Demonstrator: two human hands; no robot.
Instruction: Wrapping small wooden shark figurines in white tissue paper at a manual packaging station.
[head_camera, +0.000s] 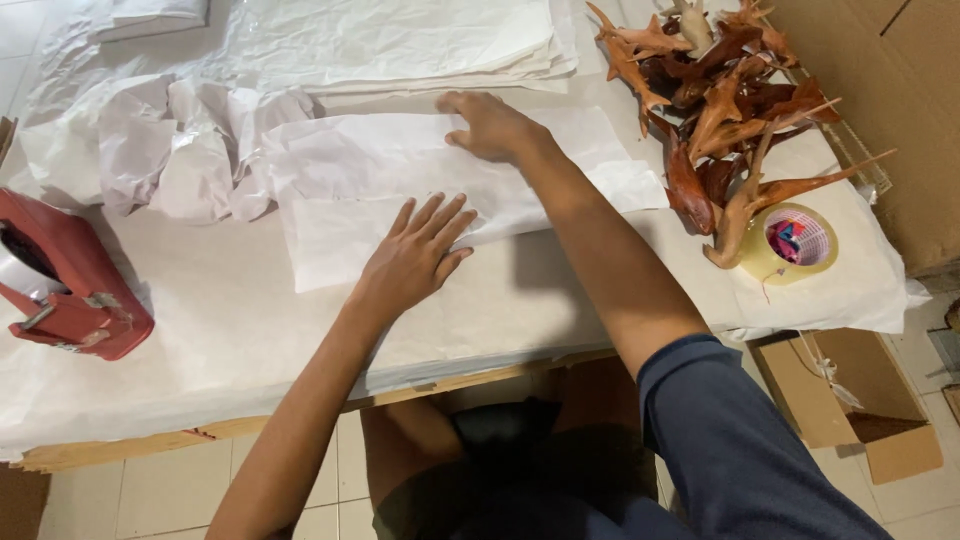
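A white sheet of wrapping paper (340, 190) lies partly folded on the paper-covered table (220, 330). My left hand (415, 255) rests flat on its near part, fingers spread. My right hand (490, 125) presses down on the far folded edge, fingers curled over the paper. Neither hand grips anything. A bulge under the sheet hints at something wrapped inside, but I cannot see it.
Crumpled white paper (170, 150) lies at the left, a stack of flat sheets (400, 40) at the back. A pile of brown carved wooden figures (720, 110) and a tape roll (795, 243) sit at the right. A red tape dispenser (65, 285) is far left. Cardboard boxes (860, 400) stand beside the table.
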